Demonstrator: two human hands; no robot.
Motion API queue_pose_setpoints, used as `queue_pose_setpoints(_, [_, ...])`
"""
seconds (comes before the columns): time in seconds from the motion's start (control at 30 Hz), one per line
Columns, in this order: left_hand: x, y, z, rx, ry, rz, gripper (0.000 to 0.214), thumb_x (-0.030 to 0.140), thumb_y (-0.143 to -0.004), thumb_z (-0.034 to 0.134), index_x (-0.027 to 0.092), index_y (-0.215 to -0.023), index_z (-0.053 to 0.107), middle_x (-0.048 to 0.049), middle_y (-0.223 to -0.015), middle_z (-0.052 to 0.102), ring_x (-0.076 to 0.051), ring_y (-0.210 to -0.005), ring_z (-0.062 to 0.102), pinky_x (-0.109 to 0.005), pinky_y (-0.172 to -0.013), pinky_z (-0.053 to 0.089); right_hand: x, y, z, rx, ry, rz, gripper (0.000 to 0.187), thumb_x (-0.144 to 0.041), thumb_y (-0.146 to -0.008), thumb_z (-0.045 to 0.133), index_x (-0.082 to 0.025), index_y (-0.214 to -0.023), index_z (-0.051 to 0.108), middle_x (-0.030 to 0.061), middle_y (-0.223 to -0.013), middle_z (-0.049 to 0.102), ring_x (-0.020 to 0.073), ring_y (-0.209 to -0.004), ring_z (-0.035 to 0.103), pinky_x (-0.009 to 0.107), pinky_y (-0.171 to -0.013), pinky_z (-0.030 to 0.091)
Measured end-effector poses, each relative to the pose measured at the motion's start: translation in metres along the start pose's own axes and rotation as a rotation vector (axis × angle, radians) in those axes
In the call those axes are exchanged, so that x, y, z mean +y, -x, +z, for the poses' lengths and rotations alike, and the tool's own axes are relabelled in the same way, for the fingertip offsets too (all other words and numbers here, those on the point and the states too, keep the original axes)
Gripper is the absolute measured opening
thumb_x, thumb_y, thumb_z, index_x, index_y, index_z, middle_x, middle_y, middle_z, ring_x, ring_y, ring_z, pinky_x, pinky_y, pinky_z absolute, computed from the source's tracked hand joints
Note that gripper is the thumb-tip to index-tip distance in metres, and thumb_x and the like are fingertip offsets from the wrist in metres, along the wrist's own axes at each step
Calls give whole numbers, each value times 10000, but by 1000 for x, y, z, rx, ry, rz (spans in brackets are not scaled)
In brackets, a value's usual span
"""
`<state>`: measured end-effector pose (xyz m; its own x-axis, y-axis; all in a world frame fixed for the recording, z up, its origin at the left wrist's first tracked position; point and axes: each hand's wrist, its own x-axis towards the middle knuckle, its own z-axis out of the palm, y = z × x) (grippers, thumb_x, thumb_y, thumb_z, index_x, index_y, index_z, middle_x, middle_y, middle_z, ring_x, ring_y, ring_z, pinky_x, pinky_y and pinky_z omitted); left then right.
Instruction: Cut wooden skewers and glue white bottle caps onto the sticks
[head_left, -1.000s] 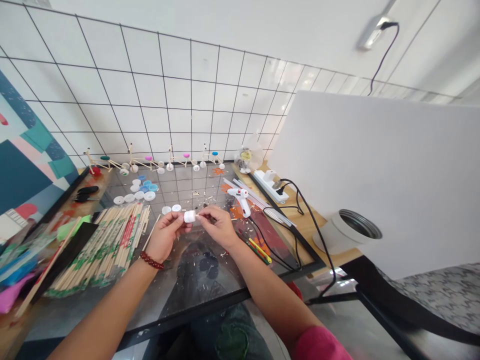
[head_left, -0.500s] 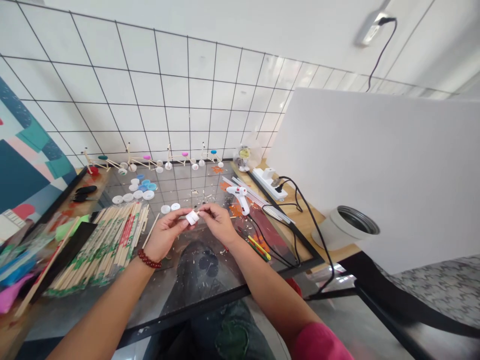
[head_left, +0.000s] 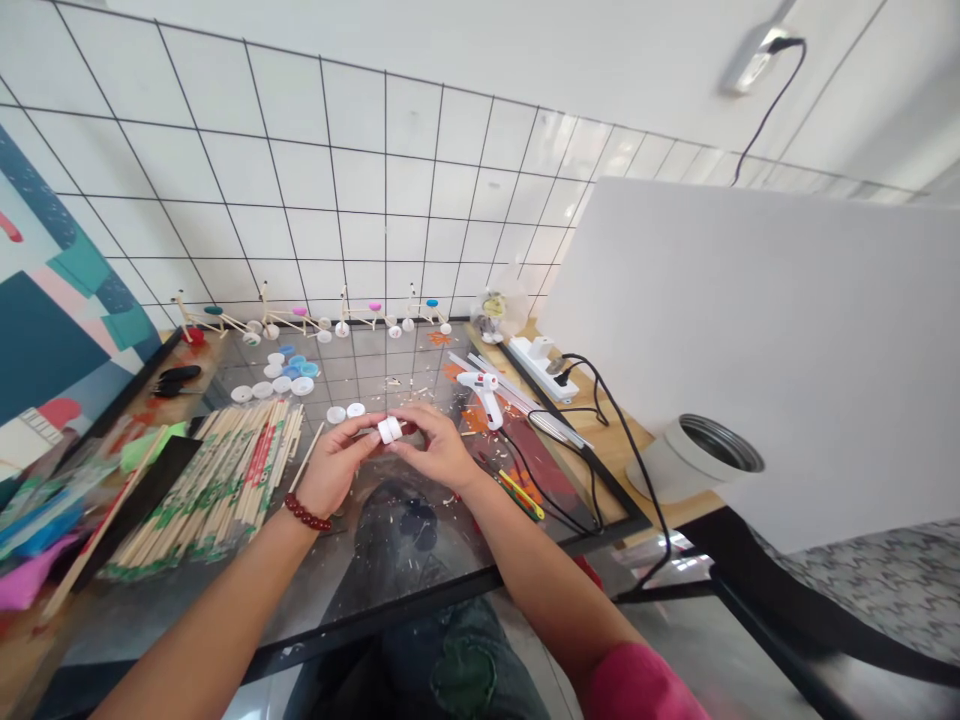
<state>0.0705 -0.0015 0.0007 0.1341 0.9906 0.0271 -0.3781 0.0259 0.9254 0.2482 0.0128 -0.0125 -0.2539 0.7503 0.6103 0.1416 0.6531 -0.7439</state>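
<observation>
Both hands meet over the middle of the glass table [head_left: 420, 570]. My left hand [head_left: 334, 470], with a bead bracelet on the wrist, pinches a small white bottle cap [head_left: 389, 430] from the left. My right hand [head_left: 435, 445] pinches it from the right, fingers curled round it; a thin wooden stick seems to pass through the cap. Two loose white caps [head_left: 345, 412] lie just beyond the left hand.
A bundle of wrapped chopsticks [head_left: 217, 480] lies left. Blue and white caps [head_left: 289, 372] and several stick models [head_left: 300, 322] stand at the back by the tiled wall. A white glue gun [head_left: 484, 392], power strip [head_left: 540, 365], cables and a grey cup [head_left: 694, 460] are right.
The cap has been turned between my fingers and lowered slightly; my right hand has closed in over it. The view shifted a little.
</observation>
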Motion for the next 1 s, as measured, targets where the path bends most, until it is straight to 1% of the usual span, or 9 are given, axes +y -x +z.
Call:
queue_pose_setpoints(0.07, [0, -1, -2, -22, -53, 30, 421, 326, -585, 903, 191, -967, 787, -85, -1020, 767, -208, -890, 698, -357, -829, 579, 2, 0, 0, 0, 8, -22, 280, -300, -832, 732, -224, -1100, 702, 56, -984, 671, 175, -885, 618, 301, -784, 520])
queue_pose_setpoints(0.13, [-1, -2, -5, -35, -145, 80, 438, 326, -580, 904, 197, -983, 790, -86, -1037, 763, -199, -881, 691, -354, -847, 569, 5, 0, 0, 9, 8, -23, 267, -313, -816, 762, -217, -1060, 711, 45, -944, 673, 162, -838, 619, 289, -758, 522])
queue_pose_setpoints(0.23, [-3, -5, -9, -38, -263, 151, 412, 390, -610, 881, 197, -965, 797, -92, -1062, 758, -210, -913, 682, -361, -873, 556, 10, 1, 1, 16, 31, -12, 277, -349, -810, 779, -224, -1050, 717, 40, -941, 680, 157, -828, 622, 281, -752, 528])
queue_pose_setpoints(0.37, [-7, -6, -11, -34, -331, 152, 466, 461, -639, 852, 193, -1015, 789, -99, -1080, 763, -243, -963, 689, -403, -927, 541, 14, 2, 2, 12, 81, -15, 277, -377, -829, 762, -237, -1064, 718, 41, -943, 685, 164, -842, 630, 288, -764, 532])
queue_pose_setpoints(0.57, [-7, -5, -12, -32, -369, 142, 500, 506, -656, 828, 187, -1039, 780, -105, -1109, 763, -277, -1041, 689, -436, -985, 520, 12, 3, 3, 6, 124, -46, 283, -395, -833, 758, -222, -1053, 716, 46, -897, 684, 158, -790, 628, 278, -723, 539])
queue_pose_setpoints(0.67, [-8, -5, -10, -15, -345, 117, 522, 475, -613, 860, 182, -1037, 775, -104, -1076, 770, -260, -978, 703, -423, -939, 546, 10, 4, 3, 1, 150, -62, 261, -362, -833, 752, -218, -1046, 711, 46, -898, 680, 149, -776, 622, 267, -706, 545])
queue_pose_setpoints(0.8, [-9, -5, -7, -16, -265, 81, 538, 385, -527, 916, 177, -1003, 773, -84, -986, 783, -226, -881, 711, -391, -872, 574, 12, 5, 3, 16, 182, -99, 227, -279, -828, 731, -209, -1043, 707, 44, -882, 671, 143, -753, 613, 255, -680, 541])
queue_pose_setpoints(0.9, [-8, -5, -6, -2, -248, 67, 496, 335, -492, 930, 172, -936, 782, -69, -912, 784, -203, -824, 706, -372, -848, 578, 14, 7, 4, 7, 196, -145, 252, -263, -839, 714, -209, -1085, 697, 61, -944, 684, 148, -783, 623, 263, -692, 547])
queue_pose_setpoints(1.0, [-6, -5, -6, 32, -226, 49, 489, 297, -441, 946, 167, -884, 783, -58, -855, 779, -187, -773, 696, -348, -801, 583, 14, 7, 3, -11, 199, -152, 253, -281, -867, 690, -223, -1113, 694, 70, -1000, 692, 153, -817, 637, 275, -713, 557])
